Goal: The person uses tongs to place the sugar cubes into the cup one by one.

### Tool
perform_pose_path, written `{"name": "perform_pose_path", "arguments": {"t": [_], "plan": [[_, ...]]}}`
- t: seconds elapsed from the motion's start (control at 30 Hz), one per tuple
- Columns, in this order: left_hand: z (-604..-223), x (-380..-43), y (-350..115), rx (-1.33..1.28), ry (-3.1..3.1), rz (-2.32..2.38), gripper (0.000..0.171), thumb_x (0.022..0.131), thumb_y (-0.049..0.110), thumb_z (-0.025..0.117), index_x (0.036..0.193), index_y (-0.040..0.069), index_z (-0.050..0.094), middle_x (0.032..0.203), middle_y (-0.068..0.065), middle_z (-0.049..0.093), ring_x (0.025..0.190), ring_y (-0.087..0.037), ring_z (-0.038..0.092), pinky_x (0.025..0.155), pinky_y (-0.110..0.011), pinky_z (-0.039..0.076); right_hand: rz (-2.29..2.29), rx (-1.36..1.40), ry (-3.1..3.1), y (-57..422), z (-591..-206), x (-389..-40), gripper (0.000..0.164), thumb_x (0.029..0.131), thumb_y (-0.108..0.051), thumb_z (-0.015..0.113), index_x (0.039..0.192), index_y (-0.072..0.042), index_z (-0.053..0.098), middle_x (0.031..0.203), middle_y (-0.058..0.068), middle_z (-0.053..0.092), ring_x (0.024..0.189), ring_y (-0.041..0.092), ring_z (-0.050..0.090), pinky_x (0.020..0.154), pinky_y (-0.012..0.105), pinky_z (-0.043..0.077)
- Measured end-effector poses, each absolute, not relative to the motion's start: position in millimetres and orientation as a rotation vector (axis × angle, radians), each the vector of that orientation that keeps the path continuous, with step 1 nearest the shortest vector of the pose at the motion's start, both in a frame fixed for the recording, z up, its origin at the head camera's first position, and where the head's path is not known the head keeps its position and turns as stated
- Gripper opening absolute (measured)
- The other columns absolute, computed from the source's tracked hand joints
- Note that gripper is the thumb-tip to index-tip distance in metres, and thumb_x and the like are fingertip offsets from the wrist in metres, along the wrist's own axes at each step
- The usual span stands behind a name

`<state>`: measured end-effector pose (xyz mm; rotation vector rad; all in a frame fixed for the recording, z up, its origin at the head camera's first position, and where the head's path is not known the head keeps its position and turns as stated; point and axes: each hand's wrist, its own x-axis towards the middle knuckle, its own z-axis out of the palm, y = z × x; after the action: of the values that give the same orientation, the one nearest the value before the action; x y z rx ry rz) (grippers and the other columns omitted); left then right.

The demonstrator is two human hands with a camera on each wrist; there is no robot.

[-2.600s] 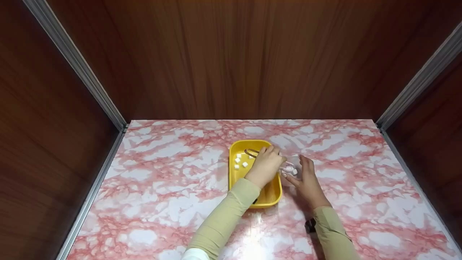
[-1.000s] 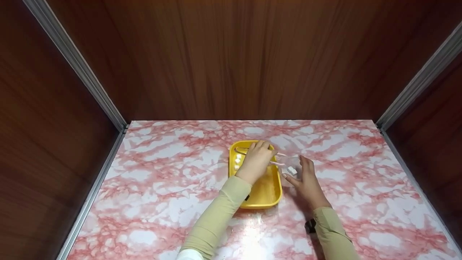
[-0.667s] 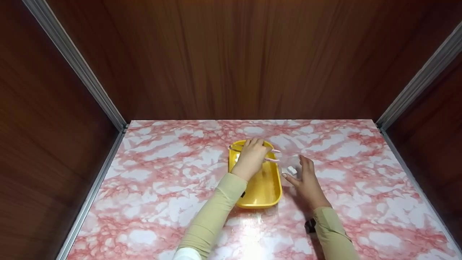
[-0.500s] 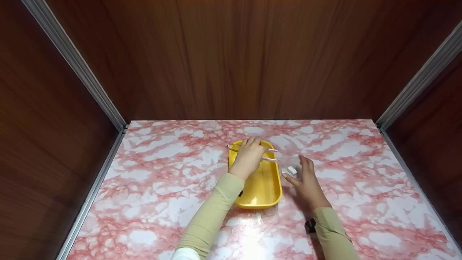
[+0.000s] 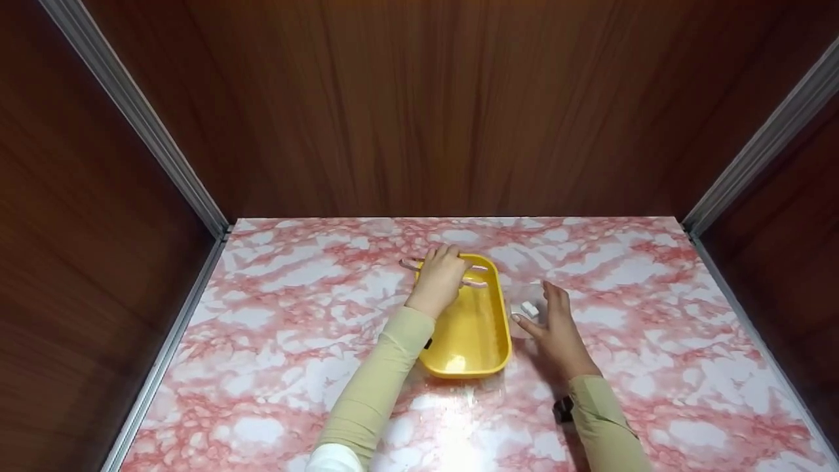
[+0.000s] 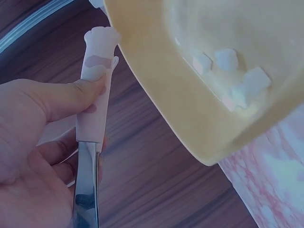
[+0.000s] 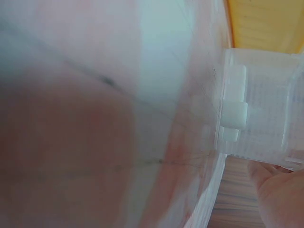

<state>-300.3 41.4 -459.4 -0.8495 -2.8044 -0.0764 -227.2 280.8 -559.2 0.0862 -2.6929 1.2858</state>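
My left hand [image 5: 440, 280] holds metal tongs [image 5: 474, 284] with pale pink-and-white tips over the far left part of a yellow tray [image 5: 467, 357]. The tips stand apart with nothing between them. In the left wrist view, my thumb presses one paw-shaped tip arm of the tongs [image 6: 95, 95], beside the tray wall [image 6: 156, 90]. Several white cubes [image 6: 227, 59] lie in the tray; in the head view my hand hides them. Right of the tray, my right hand [image 5: 560, 331] grips a clear plastic container [image 5: 521, 295] between thumb and fingers. White cubes [image 7: 234, 114] sit inside it.
A pink-and-white marbled tabletop [image 5: 295, 314] carries everything. Dark wood-grain panels [image 5: 419, 111] close off the back and both sides, with metal corner rails [image 5: 144, 124]. A dark band [image 5: 562, 410] is on the right wrist.
My left hand with the tongs has moved left from the clear container to the tray's far left edge, covering the cubes there. White cubes stay in the container. The right hand has held still.
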Motion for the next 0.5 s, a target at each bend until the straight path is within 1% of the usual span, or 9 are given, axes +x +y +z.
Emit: {"name": "perform_pose_path", "arguments": {"t": [0.2,0.37,0.43,0.5], "plan": [[-463.7,-305.6,36.0,-0.809,-2.792,-0.053,0.019,0.083,0.014,0.072,0.101,0.02,0.075,0.104,-0.005,0.06,0.103,-0.025,0.052,0.089,-0.04,0.039,1.25,0.113,-2.667,281.5,-561.3,-229.3,0.094,0.081,-0.044,0.072,0.148,-0.003,0.02,0.143,0.021,0.023,0.131,0.041,0.032,0.104,0.057,0.028],[-467.4,-308.7,33.0,-0.801,-2.786,-0.024,0.019,0.084,0.009,0.068,0.098,0.02,0.074,0.106,-0.006,0.06,0.107,-0.025,0.051,0.089,-0.04,0.039,1.255,0.123,-2.656,281.2,-561.7,-230.0,0.094,0.081,-0.042,0.073,0.148,-0.002,0.021,0.143,0.022,0.024,0.13,0.042,0.032,0.103,0.058,0.028],[-468.2,-309.7,31.9,-0.797,-2.801,-0.015,0.021,0.082,0.008,0.071,0.099,0.019,0.074,0.108,-0.006,0.06,0.108,-0.025,0.051,0.089,-0.041,0.039,1.258,0.122,-2.659,281.1,-561.3,-229.9,0.094,0.082,-0.043,0.072,0.148,-0.003,0.02,0.143,0.022,0.023,0.13,0.043,0.032,0.103,0.058,0.028],[-469.1,-311.0,31.1,-0.79,-2.823,-0.003,0.024,0.076,0.012,0.077,0.099,0.019,0.074,0.11,-0.006,0.06,0.109,-0.025,0.05,0.09,-0.041,0.038,1.26,0.116,-2.662,281.1,-560.6,-229.7,0.093,0.082,-0.045,0.071,0.149,-0.005,0.02,0.144,0.022,0.023,0.131,0.042,0.032,0.104,0.057,0.028]]}}
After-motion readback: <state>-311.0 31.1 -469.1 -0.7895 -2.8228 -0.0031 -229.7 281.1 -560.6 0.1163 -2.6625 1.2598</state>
